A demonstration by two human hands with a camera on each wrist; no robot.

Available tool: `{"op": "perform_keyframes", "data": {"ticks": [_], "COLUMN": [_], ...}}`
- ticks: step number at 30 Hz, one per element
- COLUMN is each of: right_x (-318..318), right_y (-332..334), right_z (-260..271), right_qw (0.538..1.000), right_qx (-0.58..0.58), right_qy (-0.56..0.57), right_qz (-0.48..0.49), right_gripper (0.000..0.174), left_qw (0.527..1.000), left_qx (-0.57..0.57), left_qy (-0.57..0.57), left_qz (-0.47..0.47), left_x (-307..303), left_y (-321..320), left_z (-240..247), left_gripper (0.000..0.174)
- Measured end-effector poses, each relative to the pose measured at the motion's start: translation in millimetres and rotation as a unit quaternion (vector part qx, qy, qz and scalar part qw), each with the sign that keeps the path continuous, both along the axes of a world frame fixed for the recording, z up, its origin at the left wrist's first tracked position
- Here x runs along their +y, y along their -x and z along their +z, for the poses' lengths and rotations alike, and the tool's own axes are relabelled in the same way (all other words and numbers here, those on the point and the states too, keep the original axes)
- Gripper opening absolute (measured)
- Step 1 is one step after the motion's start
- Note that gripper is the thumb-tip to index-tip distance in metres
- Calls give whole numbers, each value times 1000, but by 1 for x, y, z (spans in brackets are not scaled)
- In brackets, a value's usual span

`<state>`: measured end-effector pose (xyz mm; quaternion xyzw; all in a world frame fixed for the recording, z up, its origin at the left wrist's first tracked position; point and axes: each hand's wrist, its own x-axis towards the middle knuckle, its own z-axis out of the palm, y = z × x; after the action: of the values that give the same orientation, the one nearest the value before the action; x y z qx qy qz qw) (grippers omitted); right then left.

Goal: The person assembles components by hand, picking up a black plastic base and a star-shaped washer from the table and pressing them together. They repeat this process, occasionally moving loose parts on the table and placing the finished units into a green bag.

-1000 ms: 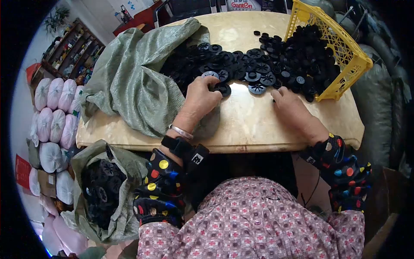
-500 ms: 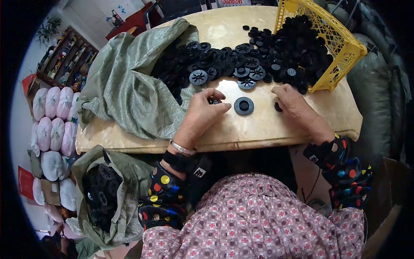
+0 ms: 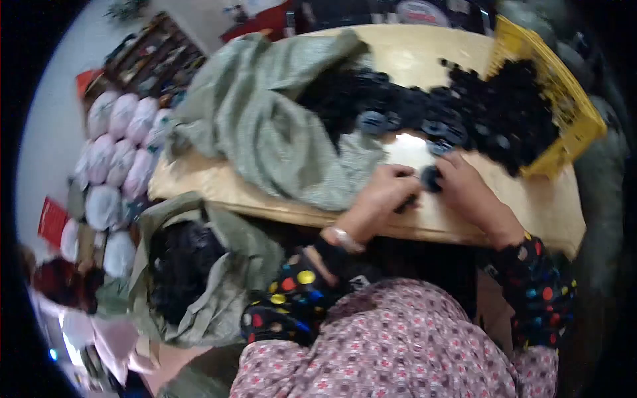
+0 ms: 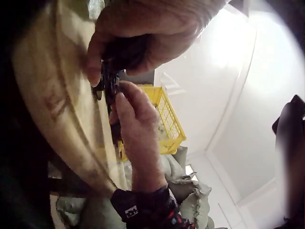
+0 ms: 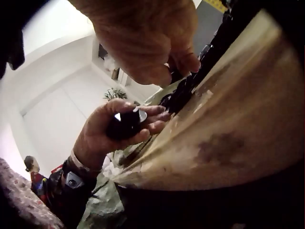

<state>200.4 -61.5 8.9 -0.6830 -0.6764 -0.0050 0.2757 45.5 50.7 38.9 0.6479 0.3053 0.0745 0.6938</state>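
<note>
Over the front of the table, the left hand (image 3: 385, 194) curls its fingers round a black plastic disc (image 5: 125, 125), partly hidden by the fingers. Close beside it the right hand (image 3: 468, 189) pinches a small round black piece (image 3: 431, 178), which is blurred. The two hands nearly meet, fingertips facing each other. Behind them is a heap of black slotted discs (image 3: 371, 122), running rightward into a pile of smaller black round caps (image 3: 517, 113).
A green woven sack (image 3: 265, 126) lies over the table's left side. The yellow plastic crate (image 3: 570, 99) tips on its side at the right. Below the table's left edge stands another open sack (image 3: 149, 265) of black parts. Wrapped bundles (image 3: 123, 159) are stacked farther left.
The left hand has drawn back from the heap and moved right toward the right hand. The disc lying on the table between them has left that spot. The head view has shifted.
</note>
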Motion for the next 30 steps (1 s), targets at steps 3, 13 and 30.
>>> {"op": "perform_keyframes", "data": {"ticks": [3,13,30], "right_x": [16,-19,-48], "right_y": [0,18,34], "right_z": [-21,-2,7], "right_qw": [903,964,985], "right_qx": [417,261,113], "right_qy": [69,-28,-129], "right_qz": [-81,-48,-9], "right_gripper": [18,23,27], "left_qw": [996,982,947], "left_qx": [-68,-184,-277], "left_qy": [55,34,127], "left_qz": [30,25,-103], "left_x": [-3,-16,-22], "left_y": [-5,-32,6], "left_z": [-9,-48,-28], "left_gripper": [12,28,40]}}
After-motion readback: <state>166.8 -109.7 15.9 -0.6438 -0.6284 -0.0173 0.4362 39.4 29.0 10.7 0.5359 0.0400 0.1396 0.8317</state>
